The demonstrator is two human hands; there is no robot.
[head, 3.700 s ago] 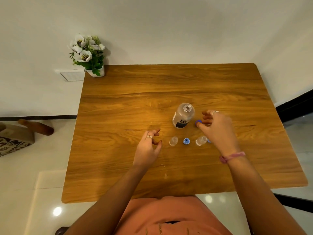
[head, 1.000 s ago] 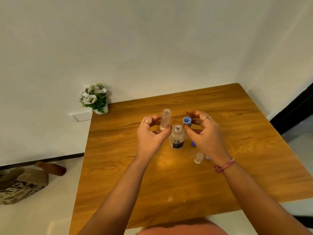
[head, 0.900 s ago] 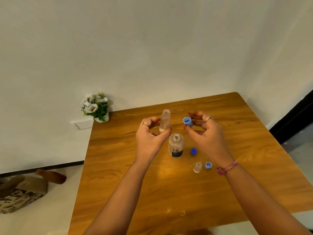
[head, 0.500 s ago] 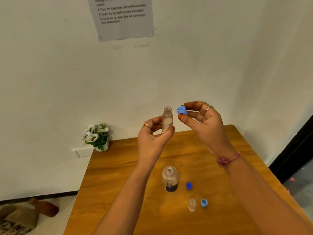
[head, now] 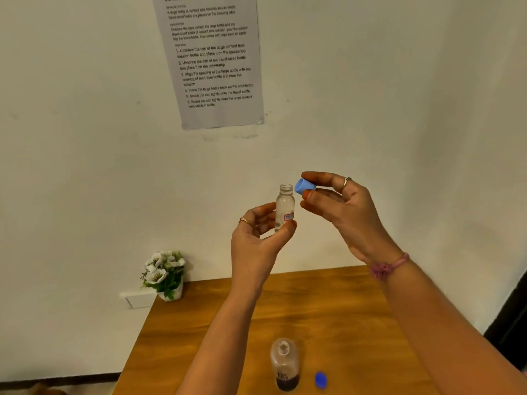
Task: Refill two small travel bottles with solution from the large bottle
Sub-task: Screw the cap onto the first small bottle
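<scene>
Just beside the right hand (head: 339, 212), pinching a light-blue cap (head: 304, 186), stands the open travel bottle (head: 284, 208). The left hand (head: 258, 240) pinches it upright, seemingly for capping.

Clear travel bottle (head: 284, 208) upright, uncapped, held aloft; light-blue cap (head: 304, 185) tilted just beside its mouth. Large bottle (head: 284, 364) stands open mid-desk (head: 342, 309), blue cap (head: 320, 380) beside.

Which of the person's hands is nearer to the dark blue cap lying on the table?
Neither clearly: both hands are raised well above the dark blue cap. The left hand holds the small bottle; the right hand pinches the light blue cap.
</scene>
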